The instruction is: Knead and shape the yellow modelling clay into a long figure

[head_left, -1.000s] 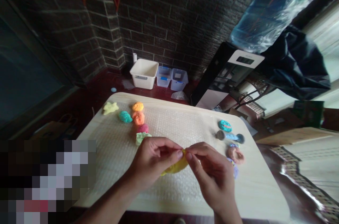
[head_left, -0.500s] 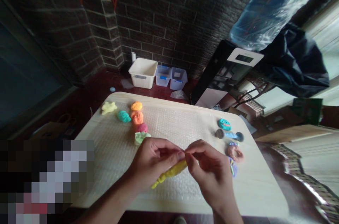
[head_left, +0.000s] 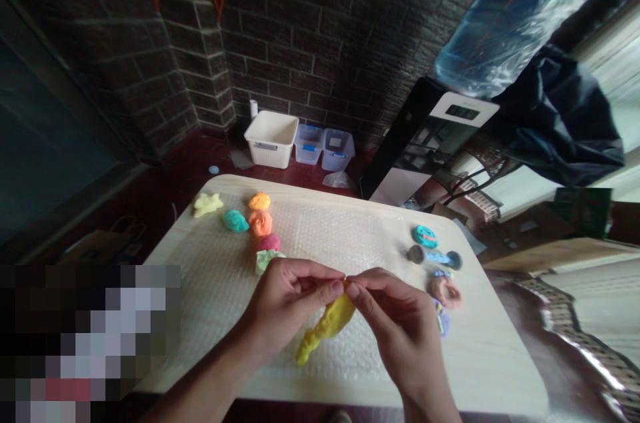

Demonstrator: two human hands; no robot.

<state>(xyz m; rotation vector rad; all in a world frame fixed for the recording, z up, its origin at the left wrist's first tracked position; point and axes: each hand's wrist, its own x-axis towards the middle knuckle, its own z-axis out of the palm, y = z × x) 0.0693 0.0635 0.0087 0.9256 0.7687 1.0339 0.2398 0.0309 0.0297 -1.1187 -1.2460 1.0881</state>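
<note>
A long, lumpy strip of yellow modelling clay [head_left: 336, 318] hangs from the fingertips of both hands, over the bubble wrap. My left hand [head_left: 287, 303] pinches its upper end between thumb and forefinger. Opposite it, my right hand [head_left: 395, 320] pinches the same end, the two thumbs almost touching. The clay's narrow tail droops toward the lower left. Just beyond my left hand lies a pale green clay lump [head_left: 269, 261], partly covered by the hand. Right of my right hand are a pinkish clay ring [head_left: 447, 292] and a purple clay piece [head_left: 443, 322].
Bubble wrap [head_left: 330, 230] covers much of the wooden table [head_left: 480, 343]. At the far left sit a pale yellow clay star [head_left: 207, 204] and teal [head_left: 236, 220], orange [head_left: 261, 223] and magenta lumps. A dumbbell-shaped clay piece [head_left: 435, 256] lies right. Bins [head_left: 273, 140] stand on the floor behind.
The yellow clay has swung to hang more steeply, its tail lower and further right. My right thumb has moved up and left, closer to the left thumb.
</note>
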